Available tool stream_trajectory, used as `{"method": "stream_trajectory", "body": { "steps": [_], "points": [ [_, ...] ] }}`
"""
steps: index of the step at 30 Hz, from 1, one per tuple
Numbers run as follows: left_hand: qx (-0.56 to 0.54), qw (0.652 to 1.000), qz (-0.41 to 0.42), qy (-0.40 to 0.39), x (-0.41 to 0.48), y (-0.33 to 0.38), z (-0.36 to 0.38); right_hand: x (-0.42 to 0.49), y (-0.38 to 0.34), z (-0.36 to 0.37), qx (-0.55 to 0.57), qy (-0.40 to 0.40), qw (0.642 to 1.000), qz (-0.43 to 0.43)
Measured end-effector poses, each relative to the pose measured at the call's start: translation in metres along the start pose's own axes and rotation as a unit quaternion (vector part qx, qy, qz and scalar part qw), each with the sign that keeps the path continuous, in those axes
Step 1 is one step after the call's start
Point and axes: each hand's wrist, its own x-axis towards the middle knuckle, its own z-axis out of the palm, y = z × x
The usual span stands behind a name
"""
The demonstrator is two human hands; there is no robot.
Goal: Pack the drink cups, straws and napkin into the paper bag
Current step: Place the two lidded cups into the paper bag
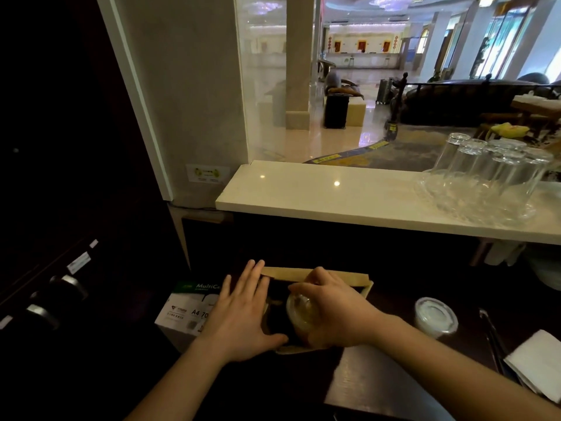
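An open brown paper bag (358,279) stands on the dark counter below me. My right hand (332,308) is closed around a clear lidded drink cup (299,312) with amber liquid, held inside the bag's mouth. My left hand (243,317) lies flat with fingers spread against the bag's left rim. A second lidded cup (435,317) stands on the counter to the right. Two dark wrapped straws (493,341) lie beside it, next to a white napkin (537,364) at the right edge.
A white stone ledge (318,192) runs above the counter, with several upturned glasses (485,174) on a glass tray at its right. A box of A4 paper (185,311) sits left of the bag. Dark cabinet with knobs (71,287) on the left.
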Motion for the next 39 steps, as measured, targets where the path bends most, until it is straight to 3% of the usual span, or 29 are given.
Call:
{"method": "stream_trajectory", "body": {
  "steps": [8, 13, 23, 31, 39],
  "points": [
    [-0.02, 0.999, -0.016, -0.022, 0.006, -0.005, -0.001, 0.022, 0.011, 0.032, -0.095, 0.028, 0.995, -0.025],
    [-0.037, 0.998, -0.027, -0.032, 0.016, -0.012, 0.003, 0.047, 0.006, 0.053, -0.073, -0.001, 0.997, -0.004],
    [-0.047, 0.998, -0.027, -0.028, 0.041, -0.025, 0.014, 0.111, 0.007, 0.093, 0.019, -0.152, 0.981, 0.115],
    [-0.048, 0.998, -0.035, -0.029, 0.05, -0.03, 0.02, 0.125, 0.018, 0.121, 0.037, -0.169, 0.97, 0.171],
    [-0.056, 0.998, -0.013, -0.02, 0.042, -0.031, 0.021, 0.114, 0.029, 0.108, 0.086, -0.161, 0.969, 0.166]
  ]
}}
